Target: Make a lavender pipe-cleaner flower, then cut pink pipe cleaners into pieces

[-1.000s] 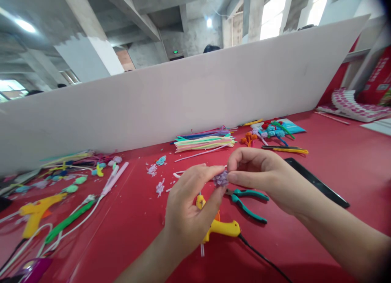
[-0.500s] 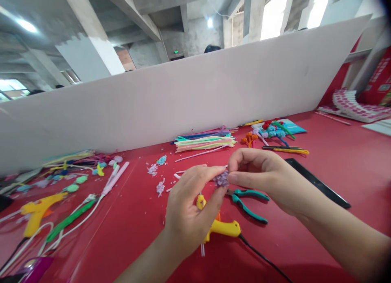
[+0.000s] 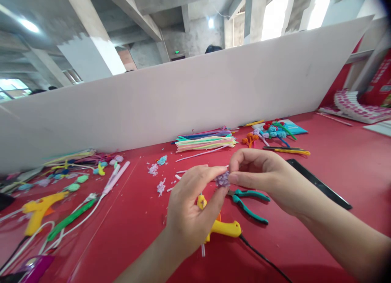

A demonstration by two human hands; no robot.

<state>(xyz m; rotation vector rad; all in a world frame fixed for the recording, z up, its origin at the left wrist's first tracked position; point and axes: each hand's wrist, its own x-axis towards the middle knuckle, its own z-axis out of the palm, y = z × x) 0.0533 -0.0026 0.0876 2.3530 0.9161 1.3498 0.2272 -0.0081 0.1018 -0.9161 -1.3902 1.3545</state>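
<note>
Between my two hands is a small, fuzzy purple pom-pom-like ball [image 3: 222,179]. My left hand [image 3: 195,201] pinches it between thumb and fingers from the left. From the right, the thumb and bent index finger of my right hand [image 3: 256,169] close at its edge; what exactly they pinch is hidden. A yellow hot glue gun [image 3: 226,228] lies under my left hand, partly covered by it, with its black cord running to the lower right. Teal-handled pliers [image 3: 249,205] rest on the red table just below my right hand.
Bundled pipe cleaners [image 3: 204,142] lie along the white partition [image 3: 189,99]. Purple and blue fluff scraps [image 3: 153,169] dot the table. A dark phone-like slab [image 3: 320,185] is beside my right forearm. Leftward are another yellow glue gun [image 3: 39,207] and cords. Coloured pom-pom pieces [image 3: 271,132] sit back right.
Both hands keep the same hold around the purple ball. The whole view has shifted very slightly; nothing on the table has visibly moved.
</note>
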